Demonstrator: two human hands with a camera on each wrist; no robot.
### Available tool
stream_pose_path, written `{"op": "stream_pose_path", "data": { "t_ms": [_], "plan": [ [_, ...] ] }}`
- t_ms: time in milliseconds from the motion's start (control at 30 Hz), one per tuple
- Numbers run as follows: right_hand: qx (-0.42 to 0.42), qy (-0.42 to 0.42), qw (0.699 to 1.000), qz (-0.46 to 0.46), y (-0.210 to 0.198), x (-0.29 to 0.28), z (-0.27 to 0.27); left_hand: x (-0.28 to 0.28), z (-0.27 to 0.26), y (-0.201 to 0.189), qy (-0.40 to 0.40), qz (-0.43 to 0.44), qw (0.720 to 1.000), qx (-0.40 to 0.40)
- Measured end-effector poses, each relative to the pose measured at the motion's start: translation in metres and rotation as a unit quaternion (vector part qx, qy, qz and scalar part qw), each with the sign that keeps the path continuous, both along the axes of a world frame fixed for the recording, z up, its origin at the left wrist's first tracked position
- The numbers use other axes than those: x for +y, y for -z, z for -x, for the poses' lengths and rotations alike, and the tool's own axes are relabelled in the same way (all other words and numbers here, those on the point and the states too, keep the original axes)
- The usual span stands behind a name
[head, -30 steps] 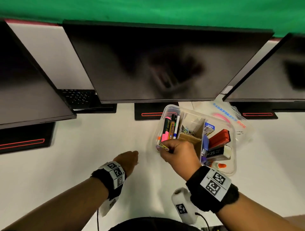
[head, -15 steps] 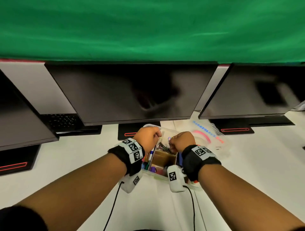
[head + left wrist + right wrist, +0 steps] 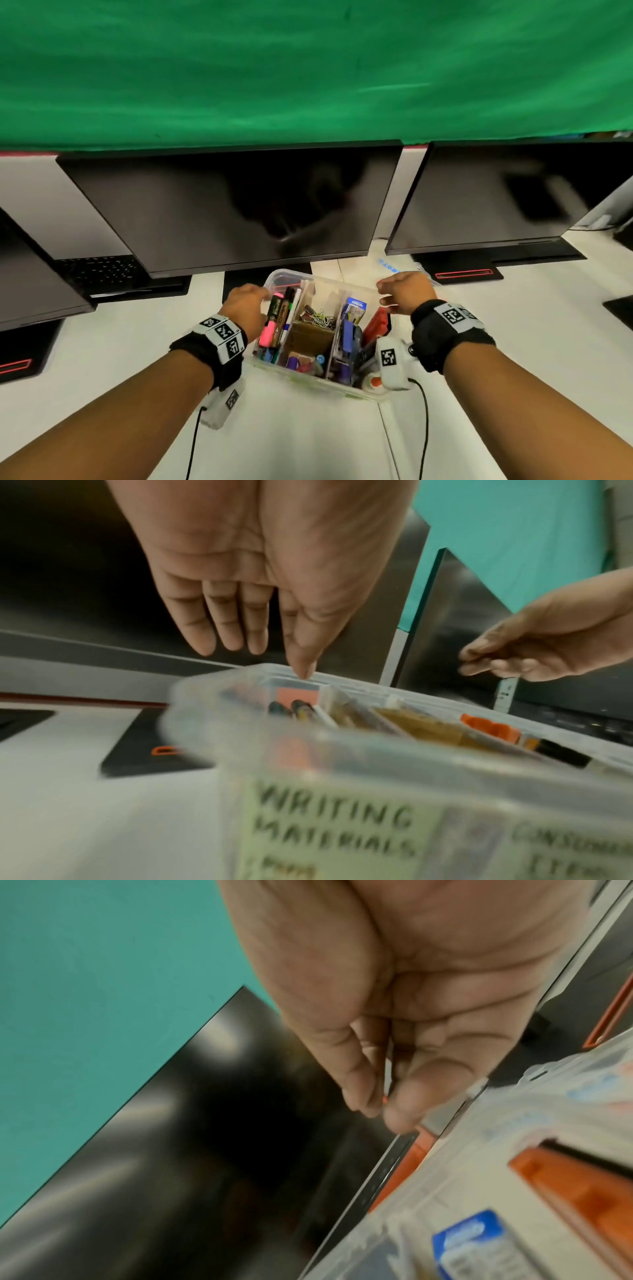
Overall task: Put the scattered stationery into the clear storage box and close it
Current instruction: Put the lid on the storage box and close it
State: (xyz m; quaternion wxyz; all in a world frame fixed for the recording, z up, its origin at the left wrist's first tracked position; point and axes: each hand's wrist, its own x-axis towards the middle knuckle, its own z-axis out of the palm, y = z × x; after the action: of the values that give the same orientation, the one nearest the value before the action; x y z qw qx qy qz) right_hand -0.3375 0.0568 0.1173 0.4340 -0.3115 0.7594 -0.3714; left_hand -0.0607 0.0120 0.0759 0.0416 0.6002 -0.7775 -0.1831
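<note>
The clear storage box stands open on the white desk, split into compartments. It holds markers, paper clips, a red stapler and a glue stick. My left hand is at its far left corner. In the left wrist view the left hand's fingers hang straight and one tip touches the box rim. My right hand hovers at the far right corner, its fingers loosely curled near the thumb, holding nothing I can see. The clear lid lies behind the box.
Three dark monitors stand close behind the box, with black bases on the desk. A keyboard sits at back left. Bare white desk lies in front of the box.
A second ago my right hand was in the box and my left hand was over the bare desk. Half a second ago both met over the box's middle; now they are apart at its far corners.
</note>
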Motion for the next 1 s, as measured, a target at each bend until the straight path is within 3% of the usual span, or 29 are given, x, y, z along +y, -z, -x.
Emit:
{"op": "stream_pose_path", "data": {
  "t_ms": [100, 233, 300, 367, 400, 533, 700, 933, 1000],
  "plan": [
    [0.034, 0.025, 0.999, 0.002, 0.005, 0.005, 0.027, 0.007, -0.012, 0.010, -0.021, -0.022, 1.000, 0.002],
    [0.125, 0.015, 0.990, -0.067, 0.035, 0.010, 0.054, 0.018, -0.015, 0.019, -0.019, -0.043, 0.999, 0.022],
    [0.223, -0.031, 0.967, -0.116, 0.055, 0.014, 0.063, 0.022, -0.014, 0.024, -0.015, -0.045, 0.998, 0.028],
    [0.340, -0.116, 0.920, -0.158, 0.074, 0.022, 0.067, 0.026, -0.014, 0.026, -0.016, -0.037, 0.999, 0.027],
    [0.360, -0.142, 0.906, -0.168, 0.083, 0.026, 0.066, 0.027, -0.016, 0.027, -0.019, -0.030, 0.999, 0.026],
    [0.357, -0.193, 0.892, -0.202, 0.114, 0.040, 0.067, 0.035, -0.030, 0.027, -0.043, -0.025, 0.998, 0.031],
    [0.417, -0.247, 0.850, -0.206, 0.144, 0.042, 0.059, 0.043, -0.060, 0.028, -0.084, -0.024, 0.995, 0.040],
    [0.456, -0.250, 0.836, -0.173, 0.155, 0.053, 0.042, 0.053, -0.079, 0.030, -0.122, -0.013, 0.991, 0.059],
    [0.489, -0.272, 0.811, -0.171, 0.155, 0.057, 0.042, 0.055, -0.080, 0.029, -0.134, -0.012, 0.989, 0.061]
  ]
}}
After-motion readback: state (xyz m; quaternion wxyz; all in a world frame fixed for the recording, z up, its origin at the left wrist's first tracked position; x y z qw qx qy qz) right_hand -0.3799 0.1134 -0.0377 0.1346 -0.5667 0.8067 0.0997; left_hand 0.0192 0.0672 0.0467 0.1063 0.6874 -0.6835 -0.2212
